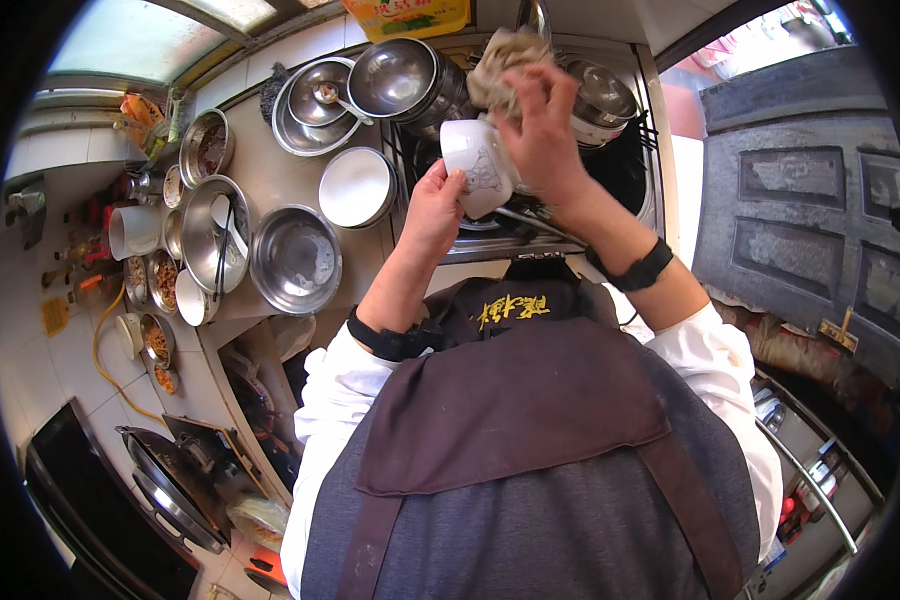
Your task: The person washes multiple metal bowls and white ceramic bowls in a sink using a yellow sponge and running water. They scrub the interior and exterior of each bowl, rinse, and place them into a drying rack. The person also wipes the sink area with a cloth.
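Note:
My left hand [436, 206] grips a white ceramic bowl [471, 161] by its lower left side. The bowl is tilted sideways and bears a grey line drawing. My right hand [541, 127], slightly blurred, holds a crumpled beige cloth [506, 66] at the bowl's far right. How much of the cloth touches the bowl cannot be told, since my fingers hide part of it. Both hands are above a steel sink [457, 251]. Behind the bowl leans a stack of steel bowls [394, 75], and more steel bowls [604, 86] sit at the right.
Left of the sink are stacked white bowls [355, 186], a wet steel basin [296, 259] and a steel bowl [195, 225] with chopsticks and a spoon. Farther left stand several dishes of food [165, 281]. A faucet [536, 22] rises behind the cloth; a dark panelled door [791, 180] is at right.

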### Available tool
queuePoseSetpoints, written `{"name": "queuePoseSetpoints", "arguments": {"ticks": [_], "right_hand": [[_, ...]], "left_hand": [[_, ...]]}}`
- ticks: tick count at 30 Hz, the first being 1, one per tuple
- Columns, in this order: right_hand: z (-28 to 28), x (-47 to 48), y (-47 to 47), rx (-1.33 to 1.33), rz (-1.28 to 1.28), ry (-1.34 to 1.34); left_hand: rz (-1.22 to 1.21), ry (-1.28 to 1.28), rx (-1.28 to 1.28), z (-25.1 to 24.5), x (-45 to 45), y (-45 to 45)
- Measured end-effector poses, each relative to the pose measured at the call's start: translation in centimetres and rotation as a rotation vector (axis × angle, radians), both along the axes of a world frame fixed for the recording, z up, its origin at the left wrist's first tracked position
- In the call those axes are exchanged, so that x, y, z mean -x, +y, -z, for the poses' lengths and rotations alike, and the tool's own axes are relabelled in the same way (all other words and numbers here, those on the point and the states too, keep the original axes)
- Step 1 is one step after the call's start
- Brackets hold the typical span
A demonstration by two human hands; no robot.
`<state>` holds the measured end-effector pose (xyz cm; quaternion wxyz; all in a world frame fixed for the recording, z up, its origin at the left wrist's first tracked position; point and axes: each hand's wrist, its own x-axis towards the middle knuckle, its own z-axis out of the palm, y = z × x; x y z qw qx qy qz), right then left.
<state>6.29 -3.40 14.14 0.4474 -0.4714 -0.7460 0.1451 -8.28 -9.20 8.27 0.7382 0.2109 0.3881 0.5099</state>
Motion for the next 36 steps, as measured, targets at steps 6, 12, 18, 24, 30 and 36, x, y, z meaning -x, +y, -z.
{"name": "queuePoseSetpoints", "arguments": {"ticks": [6,12,18,24,30,36], "right_hand": [[2.7,1.0,-2.6,0.129,-0.335,-0.049],[2.7,0.5,2.8,0.542,0.152,-0.073],[2.5,1.8,-3.2,-0.133,0.033,-0.289],[2.2,1.4,0.7,0.240,0.169,-0.293],[2.3,1.0,3.8,0.451,-0.085,-0.001],[4.2,1.6,-1.3,-0.095,-0.402,-0.203]], "left_hand": [[-0.036,-0.083,-0.043,0.0,0.2,0.1],[0.050,0.067,-0.174,-0.4,0.2,-0.4],[-0.074,-0.099,-0.156,-0.2,0.2,1.2],[0.087,0.250,-0.232,-0.1,0.8,0.3],[0.135,0.278,-0.277,0.1,0.1,-0.2],[-0.109,-0.242,-0.023,1.1,1.0,1.3]]}}
